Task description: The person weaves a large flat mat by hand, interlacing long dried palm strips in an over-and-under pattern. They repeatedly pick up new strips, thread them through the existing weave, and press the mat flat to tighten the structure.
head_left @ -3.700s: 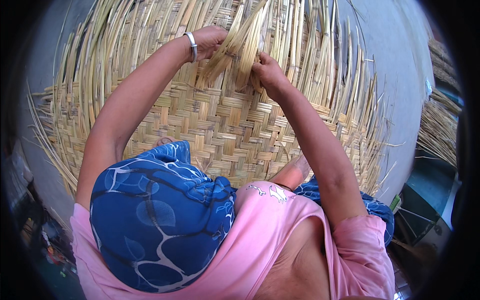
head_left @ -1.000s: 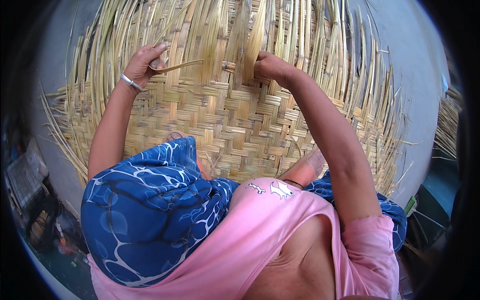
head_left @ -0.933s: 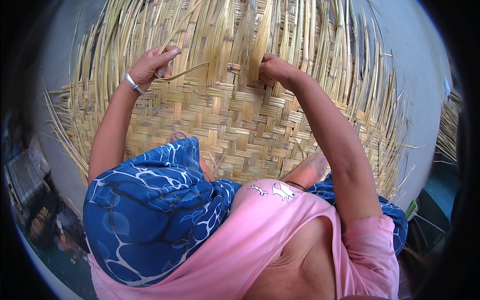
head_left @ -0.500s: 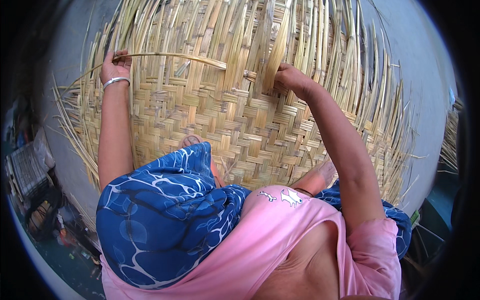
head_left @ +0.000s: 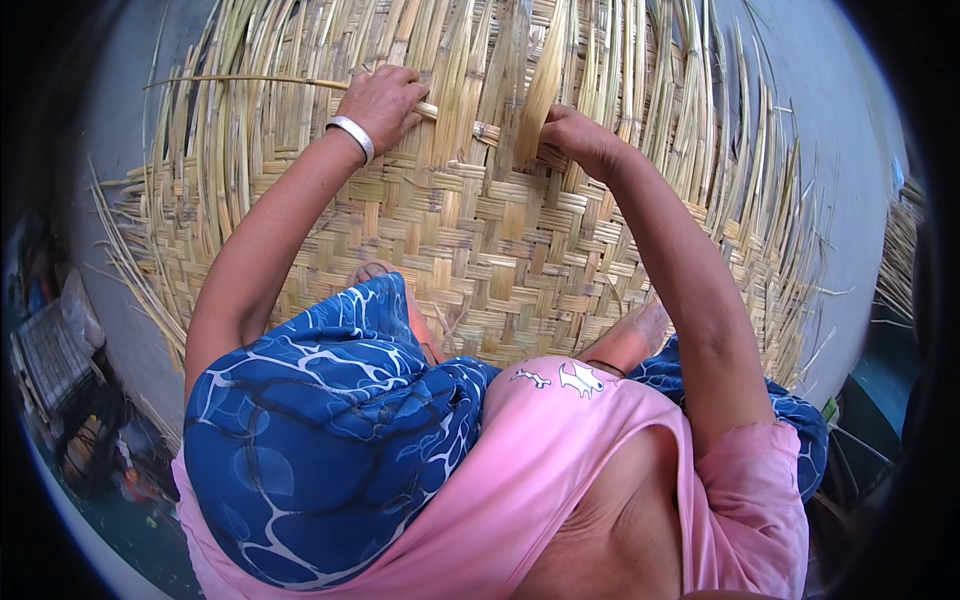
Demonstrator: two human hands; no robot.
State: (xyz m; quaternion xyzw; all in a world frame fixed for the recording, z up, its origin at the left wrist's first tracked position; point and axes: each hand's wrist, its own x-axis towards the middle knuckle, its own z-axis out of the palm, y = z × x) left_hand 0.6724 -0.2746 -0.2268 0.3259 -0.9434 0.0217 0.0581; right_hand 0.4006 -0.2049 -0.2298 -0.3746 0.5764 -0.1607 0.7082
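Observation:
A woven mat of split cane (head_left: 440, 230) lies in front of me, its near part tightly plaited. Its far part is a row of long loose strips pointing away. My left hand (head_left: 385, 105) is closed over a crosswise cane strip (head_left: 250, 79), whose thin end sticks out to the left. The strip's broad end reaches right, among the upright strips. To the right, my right hand (head_left: 580, 140) is closed at the lower part of a broad, lifted strip (head_left: 546, 85). Its fingertips are partly hidden behind that strip.
My bare feet (head_left: 640, 330) rest on the mat's near part. Loose strip ends (head_left: 130, 260) jut past the mat's left side onto the grey floor (head_left: 850, 170). Assorted items (head_left: 60, 350) stand at the far left. A bundle of thin stalks (head_left: 900, 250) lies at the right edge.
My left hand has moved right along the crosswise strip, close to its broad end. The strip has shifted a little right and up, its end now among the upright strips. My right hand has barely moved.

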